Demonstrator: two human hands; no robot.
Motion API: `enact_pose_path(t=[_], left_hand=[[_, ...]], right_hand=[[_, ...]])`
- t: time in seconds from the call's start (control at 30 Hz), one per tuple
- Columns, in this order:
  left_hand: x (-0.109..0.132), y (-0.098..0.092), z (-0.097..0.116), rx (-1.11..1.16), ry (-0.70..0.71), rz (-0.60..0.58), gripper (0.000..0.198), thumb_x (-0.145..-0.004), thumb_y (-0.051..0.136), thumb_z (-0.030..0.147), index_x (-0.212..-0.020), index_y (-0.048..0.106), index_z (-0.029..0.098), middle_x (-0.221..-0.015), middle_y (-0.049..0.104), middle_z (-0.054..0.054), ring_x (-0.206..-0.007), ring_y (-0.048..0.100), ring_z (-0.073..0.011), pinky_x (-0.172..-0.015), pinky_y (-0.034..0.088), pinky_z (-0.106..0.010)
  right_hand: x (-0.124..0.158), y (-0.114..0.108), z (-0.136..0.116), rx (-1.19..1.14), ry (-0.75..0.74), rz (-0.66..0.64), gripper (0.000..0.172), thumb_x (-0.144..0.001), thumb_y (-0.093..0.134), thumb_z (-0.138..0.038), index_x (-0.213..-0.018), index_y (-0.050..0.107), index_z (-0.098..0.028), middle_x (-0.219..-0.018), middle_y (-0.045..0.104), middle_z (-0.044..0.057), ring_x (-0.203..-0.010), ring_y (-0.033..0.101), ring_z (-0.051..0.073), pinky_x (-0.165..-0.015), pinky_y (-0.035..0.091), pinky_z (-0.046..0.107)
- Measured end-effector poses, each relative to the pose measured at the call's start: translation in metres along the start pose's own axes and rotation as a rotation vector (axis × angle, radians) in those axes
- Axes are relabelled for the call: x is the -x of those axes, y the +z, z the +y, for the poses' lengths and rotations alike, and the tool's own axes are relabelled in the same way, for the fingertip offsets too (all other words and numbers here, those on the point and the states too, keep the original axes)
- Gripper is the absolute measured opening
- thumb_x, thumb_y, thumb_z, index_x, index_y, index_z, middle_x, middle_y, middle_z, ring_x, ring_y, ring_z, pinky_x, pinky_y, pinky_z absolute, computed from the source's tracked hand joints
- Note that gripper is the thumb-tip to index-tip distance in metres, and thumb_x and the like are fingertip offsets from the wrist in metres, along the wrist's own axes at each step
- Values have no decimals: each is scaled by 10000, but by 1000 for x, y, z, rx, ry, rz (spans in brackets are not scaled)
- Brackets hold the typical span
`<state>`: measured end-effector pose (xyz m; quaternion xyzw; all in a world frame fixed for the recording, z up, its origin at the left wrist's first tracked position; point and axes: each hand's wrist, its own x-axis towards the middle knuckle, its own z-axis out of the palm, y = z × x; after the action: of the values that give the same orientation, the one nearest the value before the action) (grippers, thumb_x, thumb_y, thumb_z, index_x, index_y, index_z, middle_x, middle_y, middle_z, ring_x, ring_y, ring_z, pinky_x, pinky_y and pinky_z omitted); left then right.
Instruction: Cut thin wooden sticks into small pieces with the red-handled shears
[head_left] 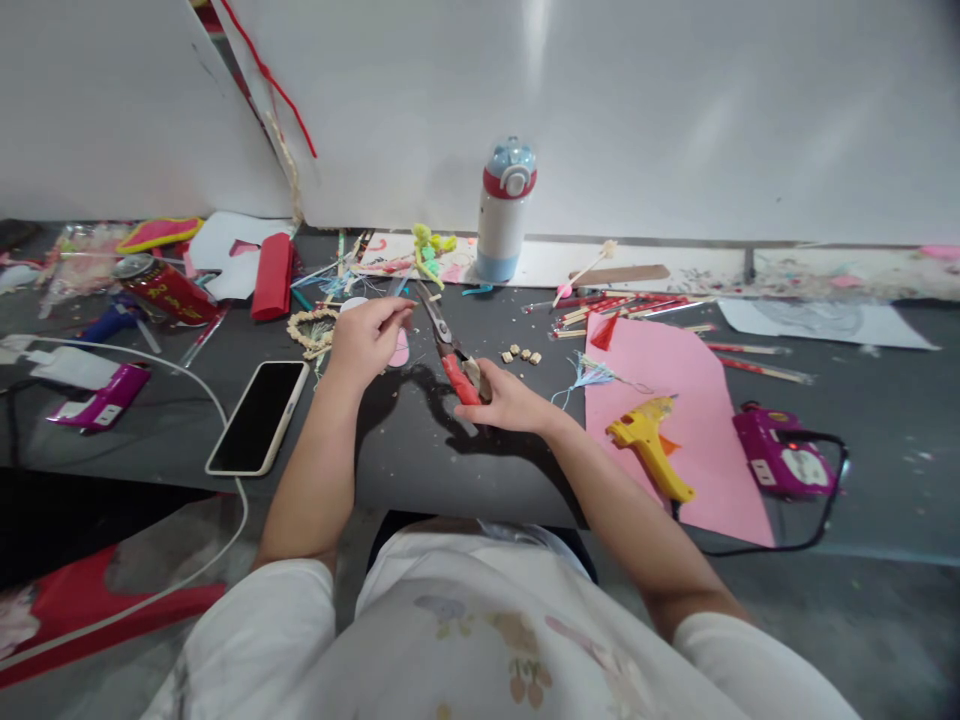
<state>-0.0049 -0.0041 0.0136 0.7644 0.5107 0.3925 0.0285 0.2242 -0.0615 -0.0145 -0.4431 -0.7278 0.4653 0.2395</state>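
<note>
My right hand [510, 398] is wrapped round the red handles of a pair of long-nose pliers [443, 335], whose jaws point up and away to the left. Close to the jaw tips, my left hand [369, 338] is closed in a pinch. Whatever its fingertips hold is too small to make out. Under and beside the left hand lies a pale pink oval piece [400, 348]. A braided straw-coloured loop [309, 330] rests left of that hand. Several small wooden beads [523, 354] sit on the dark table just beyond my right hand.
A white bottle [501, 220] stands at the back. On the right, a yellow glue gun [651, 445] lies on pink sheet [705, 400] beside a purple box [784, 455] with a black cable. A phone [259, 418], a red can [165, 290] and a white cable are on the left.
</note>
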Motion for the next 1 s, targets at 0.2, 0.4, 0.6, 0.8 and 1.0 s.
enact_pose_path(t=[0.2,0.4,0.6,0.8,1.0], left_hand=[[-1,-2,4,51,-34,-18,246,-844,498,318,-944,688,199,-800,710,-28,-746,648,-145,-718,489,-262],[-1,-2,4,67,-43,-16,234,-834,510,304,-932,691,193,-773,707,-24,-728,644,-141,-701,485,-255],[-1,-1,1,39,-48,-42,254,-852,488,321,-948,683,188,-782,704,-27,-732,637,-145,-711,476,-258],[1,3,13,-172,21,-3,311,-903,412,367,-1055,621,194,-1001,677,-80,-969,605,-207,-877,441,-335],[7,14,32,-175,122,88,373,-899,414,409,-1155,540,169,-1161,589,-135,-1145,500,-248,-996,360,-397]], right_hand=[[0,0,1,6,-4,-8,492,-655,643,-576,-821,357,-211,-689,436,-56,-573,382,90,-540,280,249],[0,1,1,2,-23,-9,478,-677,624,-590,-810,373,-206,-679,434,-57,-574,375,88,-538,267,244],[0,3,1,46,-28,4,456,-705,582,-606,-777,380,-204,-644,427,-54,-567,363,95,-539,267,255],[-3,6,0,49,41,42,475,-704,554,-641,-789,442,-186,-678,459,-33,-596,390,105,-554,297,259],[-8,7,9,-136,93,128,453,-742,532,-623,-816,492,-178,-759,552,23,-676,496,140,-609,380,286]])
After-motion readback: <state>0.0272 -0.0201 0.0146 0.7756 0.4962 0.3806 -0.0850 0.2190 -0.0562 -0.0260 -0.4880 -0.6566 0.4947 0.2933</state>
